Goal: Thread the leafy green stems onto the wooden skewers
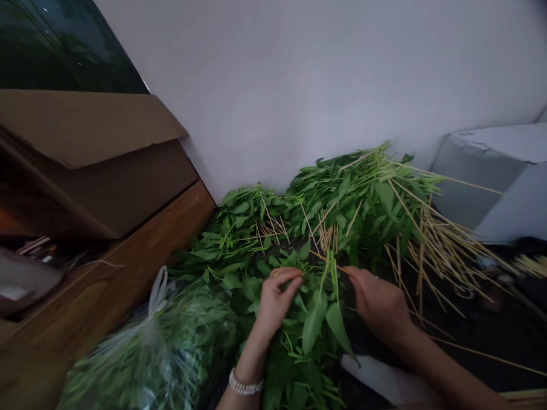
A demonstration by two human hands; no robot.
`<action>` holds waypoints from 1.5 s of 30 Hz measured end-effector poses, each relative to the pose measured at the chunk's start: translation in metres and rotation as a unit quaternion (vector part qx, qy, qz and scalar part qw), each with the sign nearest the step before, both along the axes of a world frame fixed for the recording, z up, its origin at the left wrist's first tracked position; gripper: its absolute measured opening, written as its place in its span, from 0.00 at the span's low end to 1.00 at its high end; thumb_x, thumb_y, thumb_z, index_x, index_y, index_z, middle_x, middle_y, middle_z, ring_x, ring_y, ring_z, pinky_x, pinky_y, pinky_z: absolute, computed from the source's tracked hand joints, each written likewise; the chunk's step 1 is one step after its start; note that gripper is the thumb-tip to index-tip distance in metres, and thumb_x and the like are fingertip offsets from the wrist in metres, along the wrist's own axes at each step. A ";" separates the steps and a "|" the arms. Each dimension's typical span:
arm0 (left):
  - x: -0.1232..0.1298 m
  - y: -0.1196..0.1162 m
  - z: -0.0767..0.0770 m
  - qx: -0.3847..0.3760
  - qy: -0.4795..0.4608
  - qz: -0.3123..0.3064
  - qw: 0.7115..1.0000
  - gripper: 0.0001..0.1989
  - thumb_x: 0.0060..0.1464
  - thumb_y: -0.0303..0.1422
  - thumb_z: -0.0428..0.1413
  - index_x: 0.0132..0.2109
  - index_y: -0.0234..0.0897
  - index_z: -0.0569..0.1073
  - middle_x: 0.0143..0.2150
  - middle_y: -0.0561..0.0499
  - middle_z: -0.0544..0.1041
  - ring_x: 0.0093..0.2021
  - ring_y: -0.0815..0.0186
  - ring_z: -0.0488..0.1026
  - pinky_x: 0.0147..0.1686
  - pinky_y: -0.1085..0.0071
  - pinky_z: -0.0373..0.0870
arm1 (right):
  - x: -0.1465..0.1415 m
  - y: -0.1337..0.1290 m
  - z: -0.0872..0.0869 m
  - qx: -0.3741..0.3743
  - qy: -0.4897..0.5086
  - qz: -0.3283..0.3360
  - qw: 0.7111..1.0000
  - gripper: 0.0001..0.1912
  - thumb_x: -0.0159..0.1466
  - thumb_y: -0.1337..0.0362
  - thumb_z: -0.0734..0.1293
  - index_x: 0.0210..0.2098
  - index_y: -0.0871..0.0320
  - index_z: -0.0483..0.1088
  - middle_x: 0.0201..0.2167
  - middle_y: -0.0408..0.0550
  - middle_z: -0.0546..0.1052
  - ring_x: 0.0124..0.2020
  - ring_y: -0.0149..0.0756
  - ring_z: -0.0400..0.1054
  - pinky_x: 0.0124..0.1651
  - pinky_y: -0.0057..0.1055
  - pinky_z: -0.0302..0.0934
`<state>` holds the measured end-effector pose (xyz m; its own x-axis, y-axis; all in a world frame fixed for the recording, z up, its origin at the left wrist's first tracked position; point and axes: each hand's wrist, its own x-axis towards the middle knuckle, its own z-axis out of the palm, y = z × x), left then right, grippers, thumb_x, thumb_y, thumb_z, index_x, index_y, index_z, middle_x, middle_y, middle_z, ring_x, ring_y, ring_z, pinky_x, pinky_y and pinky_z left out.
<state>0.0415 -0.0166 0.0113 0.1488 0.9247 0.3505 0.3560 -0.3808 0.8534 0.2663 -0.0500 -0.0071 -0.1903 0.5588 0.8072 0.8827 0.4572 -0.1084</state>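
Note:
In the head view my right hand [380,300] is closed on a thin bamboo skewer [318,255], which points up and left. A few green leafy stems [329,272] hang from this skewer, their broad leaves drooping below. To the left, my left hand [280,298] has its thumb and forefinger nearly together over the loose greens; what lies between the fingertips is too small to make out. A beaded bracelet circles that wrist. Under and between both hands spreads a pile of loose leafy greens [303,382].
Skewered bunches of greens [345,187] lie against the white wall, with many bare skewer ends [438,240] sticking out rightward. A tied clear plastic bag of greens [157,361] sits at left. Beyond are a cardboard box [119,190] on a wooden surface and a white box [503,171].

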 end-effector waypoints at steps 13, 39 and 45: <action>-0.001 -0.002 0.004 -0.142 -0.196 0.043 0.969 0.18 0.51 0.43 0.60 0.43 0.34 0.80 0.41 0.43 0.82 0.39 0.59 0.78 0.42 0.66 0.72 | -0.014 -0.008 -0.006 -0.020 -0.055 0.063 0.996 0.16 0.69 0.72 0.54 0.49 0.62 0.71 0.26 0.44 0.74 0.23 0.29 0.64 0.30 0.30 0.50; -0.004 0.000 -0.001 -0.129 -0.179 0.087 0.971 0.14 0.46 0.40 0.64 0.38 0.34 0.81 0.35 0.44 0.82 0.36 0.60 0.79 0.37 0.69 0.74 | -0.015 -0.009 -0.005 -0.021 -0.058 0.059 0.996 0.17 0.69 0.70 0.55 0.50 0.64 0.71 0.25 0.43 0.72 0.22 0.28 0.63 0.29 0.30 0.51; -0.004 -0.001 0.003 -0.115 -0.140 0.097 0.979 0.12 0.47 0.39 0.63 0.35 0.35 0.82 0.34 0.45 0.83 0.37 0.59 0.79 0.38 0.68 0.74 | -0.015 -0.010 -0.008 -0.029 -0.061 0.058 0.996 0.17 0.69 0.71 0.54 0.50 0.63 0.70 0.26 0.43 0.72 0.23 0.29 0.63 0.30 0.31 0.50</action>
<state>0.0378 -0.0177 0.0140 -0.1087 0.9853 0.1315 0.1429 -0.1155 0.9830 0.2509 -0.0603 -0.0148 -0.3513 0.5718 0.7414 0.8328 0.5527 -0.0317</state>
